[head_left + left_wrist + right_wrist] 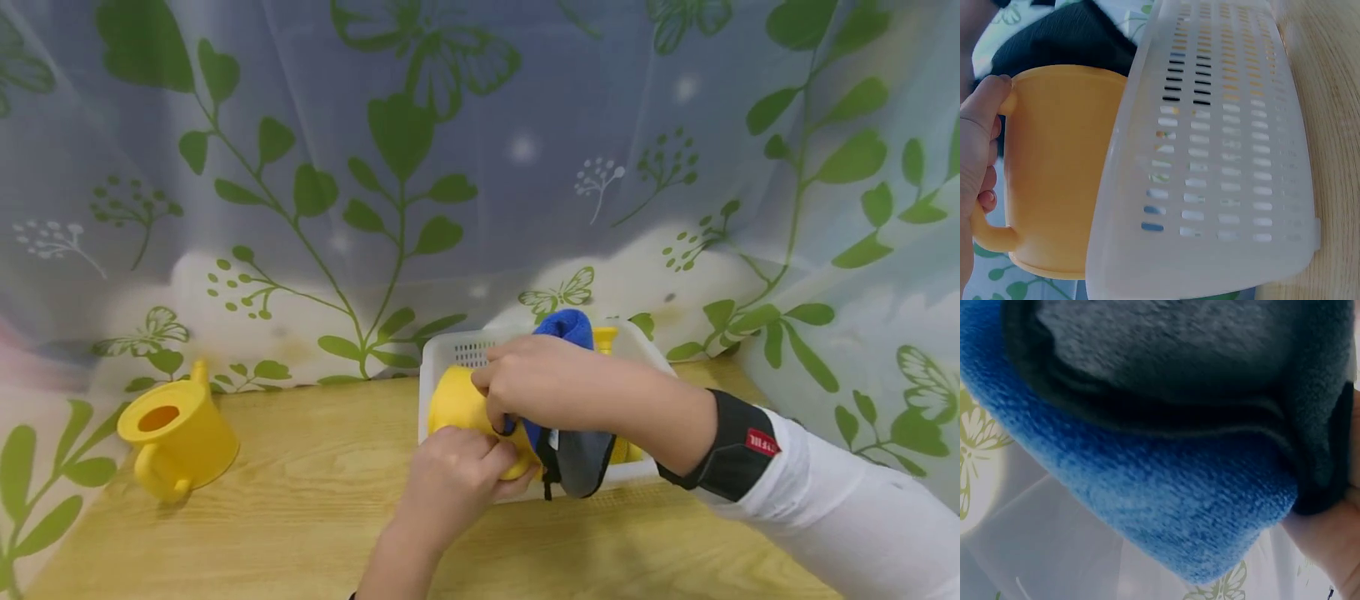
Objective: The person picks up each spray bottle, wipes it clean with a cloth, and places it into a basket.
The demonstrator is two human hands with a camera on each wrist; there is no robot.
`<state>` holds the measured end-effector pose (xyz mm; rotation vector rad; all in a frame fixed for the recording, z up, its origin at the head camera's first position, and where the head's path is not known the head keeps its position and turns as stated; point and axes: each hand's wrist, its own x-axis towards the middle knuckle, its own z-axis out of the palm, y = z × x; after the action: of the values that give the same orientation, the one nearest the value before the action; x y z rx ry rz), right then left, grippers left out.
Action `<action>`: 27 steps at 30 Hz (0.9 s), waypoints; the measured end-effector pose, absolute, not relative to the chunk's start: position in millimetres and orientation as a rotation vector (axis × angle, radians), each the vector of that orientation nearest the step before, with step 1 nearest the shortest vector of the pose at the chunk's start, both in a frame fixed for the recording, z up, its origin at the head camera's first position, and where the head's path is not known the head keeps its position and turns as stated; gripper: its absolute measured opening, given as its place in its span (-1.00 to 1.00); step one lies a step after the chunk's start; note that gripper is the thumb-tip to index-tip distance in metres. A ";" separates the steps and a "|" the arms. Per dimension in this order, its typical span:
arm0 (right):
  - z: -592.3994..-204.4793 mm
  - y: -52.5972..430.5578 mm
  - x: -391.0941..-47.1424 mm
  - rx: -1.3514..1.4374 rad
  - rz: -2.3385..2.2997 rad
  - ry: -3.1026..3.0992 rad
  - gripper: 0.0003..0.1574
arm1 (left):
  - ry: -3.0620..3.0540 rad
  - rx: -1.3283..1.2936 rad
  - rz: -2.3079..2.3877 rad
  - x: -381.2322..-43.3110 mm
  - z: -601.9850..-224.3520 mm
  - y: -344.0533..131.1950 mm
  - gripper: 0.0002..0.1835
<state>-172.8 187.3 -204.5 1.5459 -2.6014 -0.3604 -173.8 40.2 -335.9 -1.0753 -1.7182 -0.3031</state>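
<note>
My left hand [457, 462] grips the handle of a yellow plastic jug [1060, 169]; the fingers wrap the handle in the left wrist view. The jug is tilted at the near left of a white slotted basket [1210, 187], overlapping its rim. In my right hand [551, 379] is a blue and grey towel [1147, 469] with black edging, bunched against the jug. One blue fold rises behind the hand, and a grey part hangs over the basket's near side. The right fingertips are partly hidden by the towel and jug.
Other yellow items, among them a narrow upright piece [604, 337], sit in the basket's right part. A yellow watering can [198, 437] stands at the left of the wooden table [322, 467]. A leaf-patterned curtain [480, 208] hangs close behind the basket.
</note>
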 end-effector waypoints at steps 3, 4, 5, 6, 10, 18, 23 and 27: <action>-207.2 177.6 -175.1 1.540 -0.376 -2.573 -0.49 | -1.716 -1.090 -0.316 -169.6 -337.6 41.9 -0.64; -208.2 174.1 -176.3 1.536 -0.381 -2.571 -0.50 | -1.723 -1.094 -0.320 -168.2 -337.8 42.2 -0.63; -209.4 170.5 -178.0 1.538 -0.394 -2.561 -0.50 | -1.726 -1.097 -0.324 -167.1 -338.2 42.4 -0.64; -210.2 166.8 -179.8 1.535 -0.410 -2.553 -0.51 | -1.725 -1.099 -0.325 -166.2 -338.5 42.9 -0.64; -212.0 153.5 -189.8 1.556 -0.439 -2.520 -0.55 | -1.709 -1.112 -0.346 -165.1 -337.1 45.7 -0.66; -208.1 143.5 -195.7 1.621 -0.503 -2.507 -0.58 | -1.684 -1.137 -0.352 -166.1 -331.3 48.5 -0.68; -201.9 155.5 -189.6 1.622 -0.470 -2.588 -0.59 | -1.707 -1.137 -0.360 -165.8 -330.8 46.4 -0.63; -200.0 165.6 -182.7 1.620 -0.425 -2.625 -0.56 | -1.727 -1.134 -0.361 -165.2 -331.7 43.7 -0.62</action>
<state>-182.7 165.6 -200.0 1.6204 -2.6246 -0.4247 -165.2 43.7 -331.7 -1.1344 -1.7267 -0.3613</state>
